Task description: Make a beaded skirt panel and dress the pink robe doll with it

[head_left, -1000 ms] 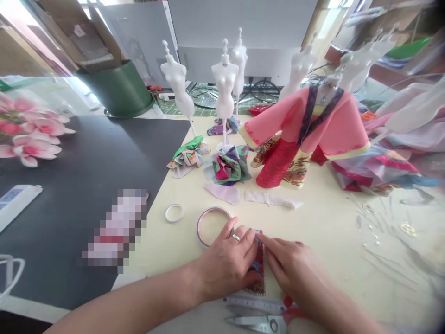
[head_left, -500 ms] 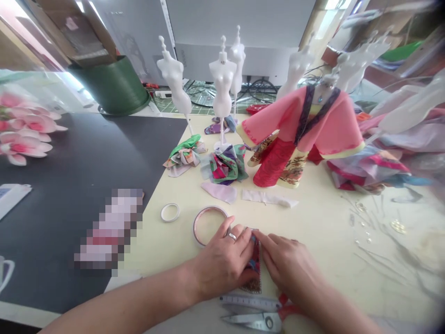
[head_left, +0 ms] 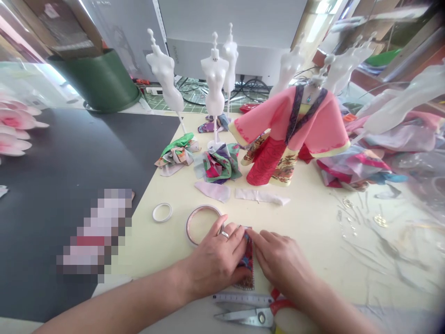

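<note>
My left hand (head_left: 217, 262) and my right hand (head_left: 278, 262) lie side by side on the cream table (head_left: 313, 232), fingers pressed flat on a small patterned red cloth piece (head_left: 247, 264) between them. The left hand wears a ring and its fingertips touch the cloth's top edge. A large tape ring (head_left: 201, 222) sits just beyond the left hand. A ruler (head_left: 243, 299) and red-handled scissors (head_left: 253, 317) lie just below the cloth, near my right wrist.
A small tape ring (head_left: 162, 212) lies to the left. White doll mannequins (head_left: 214, 79) stand at the back, one wearing a pink robe (head_left: 295, 134). Crumpled fabric scraps (head_left: 217, 164), pale cloth strips (head_left: 260, 196), a black mat (head_left: 69, 167) and a green bucket (head_left: 100, 81) surround the work spot.
The view shifted slightly to the right. Both hands stay pressed on the cloth piece, which looks narrower between them now than before.
</note>
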The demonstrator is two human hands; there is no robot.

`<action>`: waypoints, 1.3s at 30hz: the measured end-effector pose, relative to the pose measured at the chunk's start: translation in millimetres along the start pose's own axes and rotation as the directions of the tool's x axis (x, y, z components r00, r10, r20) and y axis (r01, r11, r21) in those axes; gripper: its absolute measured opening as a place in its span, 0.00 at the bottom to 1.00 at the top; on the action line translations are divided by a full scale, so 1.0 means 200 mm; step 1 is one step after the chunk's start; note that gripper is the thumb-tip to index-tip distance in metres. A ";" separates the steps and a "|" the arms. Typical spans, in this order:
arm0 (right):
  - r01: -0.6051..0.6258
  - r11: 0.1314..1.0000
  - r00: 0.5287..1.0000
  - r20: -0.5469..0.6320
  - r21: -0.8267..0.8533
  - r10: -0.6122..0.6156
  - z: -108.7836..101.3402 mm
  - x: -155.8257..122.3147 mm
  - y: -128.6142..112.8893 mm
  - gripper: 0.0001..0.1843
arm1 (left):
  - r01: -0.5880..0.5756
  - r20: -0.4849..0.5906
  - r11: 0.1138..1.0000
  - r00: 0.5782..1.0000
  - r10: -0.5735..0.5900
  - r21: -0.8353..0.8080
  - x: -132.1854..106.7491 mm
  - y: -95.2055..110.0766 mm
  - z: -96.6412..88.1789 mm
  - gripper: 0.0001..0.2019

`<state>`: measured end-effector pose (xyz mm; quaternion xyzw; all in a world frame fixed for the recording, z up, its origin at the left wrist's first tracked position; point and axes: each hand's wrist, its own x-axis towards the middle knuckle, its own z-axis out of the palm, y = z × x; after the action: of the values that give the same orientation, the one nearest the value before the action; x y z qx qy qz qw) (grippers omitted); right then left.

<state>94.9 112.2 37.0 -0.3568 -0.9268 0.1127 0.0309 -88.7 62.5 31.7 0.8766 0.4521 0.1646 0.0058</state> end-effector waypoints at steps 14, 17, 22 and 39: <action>-0.012 0.997 0.999 -0.041 0.075 0.015 -0.03 0.01 0.03 0.10 | 0.048 0.074 0.996 0.996 -0.043 -0.070 0.00 -0.02 0.00 0.28; 0.043 0.998 0.998 -0.043 0.045 -0.041 -0.03 0.00 0.02 0.11 | 0.050 0.072 0.995 0.996 -0.044 -0.081 0.00 -0.02 0.00 0.26; 0.042 0.999 0.999 -0.014 -0.003 -0.042 -0.02 0.00 0.01 0.10 | 0.038 0.068 0.997 0.997 -0.033 -0.069 0.00 -0.02 0.01 0.26; -0.087 0.990 0.944 -0.307 0.115 0.119 -0.10 -0.01 0.11 0.16 | 0.201 -0.118 0.978 0.974 -0.193 0.058 -0.05 -0.14 -0.18 0.12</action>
<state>114.4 130.0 50.9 -0.4160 -0.8835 0.1023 0.1895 -126.6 67.0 57.6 0.8165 0.5420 0.1963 -0.0336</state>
